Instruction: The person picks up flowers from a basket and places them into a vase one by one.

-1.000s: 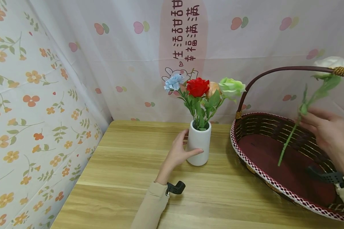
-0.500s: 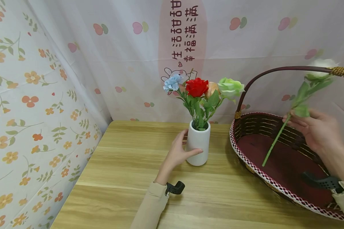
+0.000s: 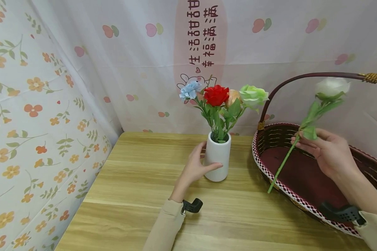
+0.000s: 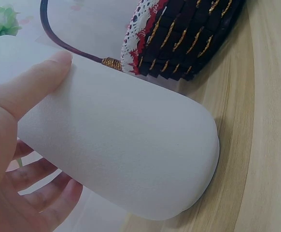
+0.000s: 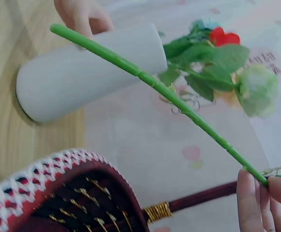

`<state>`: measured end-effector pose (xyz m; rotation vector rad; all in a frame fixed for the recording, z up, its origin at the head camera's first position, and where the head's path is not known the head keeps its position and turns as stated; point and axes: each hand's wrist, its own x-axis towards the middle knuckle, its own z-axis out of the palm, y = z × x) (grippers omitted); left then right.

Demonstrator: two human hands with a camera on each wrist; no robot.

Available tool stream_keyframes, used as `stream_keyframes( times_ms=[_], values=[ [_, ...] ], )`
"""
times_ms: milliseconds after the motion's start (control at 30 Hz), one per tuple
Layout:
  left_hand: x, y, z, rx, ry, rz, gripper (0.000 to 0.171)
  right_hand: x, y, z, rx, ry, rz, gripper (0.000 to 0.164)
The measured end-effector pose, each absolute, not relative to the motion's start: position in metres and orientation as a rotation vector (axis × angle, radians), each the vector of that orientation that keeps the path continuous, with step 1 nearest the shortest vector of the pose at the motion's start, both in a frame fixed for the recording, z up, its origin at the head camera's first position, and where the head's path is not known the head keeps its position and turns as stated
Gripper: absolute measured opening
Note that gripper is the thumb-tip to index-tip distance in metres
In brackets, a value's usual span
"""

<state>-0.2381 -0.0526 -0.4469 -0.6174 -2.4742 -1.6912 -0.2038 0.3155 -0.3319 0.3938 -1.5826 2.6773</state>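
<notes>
A white vase [image 3: 217,160] stands upright on the table, holding a light blue flower [image 3: 190,90], a red rose [image 3: 216,95], a peach flower [image 3: 233,98] and a pale green rose [image 3: 253,96]. My left hand [image 3: 197,166] grips the vase from its left side; in the left wrist view the thumb [image 4: 44,79] lies along the front and the fingers reach behind. My right hand [image 3: 331,151] pinches the green stem of a white rose [image 3: 332,88] over the basket. The stem [image 5: 179,104] slants, its lower end pointing down toward the table, past the basket rim.
A dark woven basket [image 3: 289,190] with a white lace rim and a tall arched handle [image 3: 301,77] stands right of the vase. A printed curtain [image 3: 138,69] hangs behind the wooden table [image 3: 128,195], and a floral cloth [image 3: 44,118] on the left.
My right hand has carried the white rose leftward and slightly down, from the basket's far side until the stem end passes the near rim. My left hand stays on the vase.
</notes>
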Motion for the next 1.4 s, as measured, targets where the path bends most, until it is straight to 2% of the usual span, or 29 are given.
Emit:
stream_keyframes(
  times_ms=[667,1067,1400],
  values=[
    [-0.237,-0.054,-0.448,-0.613,-2.470,-1.697,0.088,-0.185,0.268,-0.340,0.464,-1.769,2.503,0.018],
    [-0.238,-0.054,-0.448,-0.629,-2.469,-1.685,0.088,-0.180,0.250,-0.332,0.479,-1.819,2.302,0.017],
    [-0.238,-0.053,-0.447,-0.625,-2.471,-1.687,0.087,-0.190,0.233,-0.314,0.428,-1.638,2.268,0.013]
  ],
)
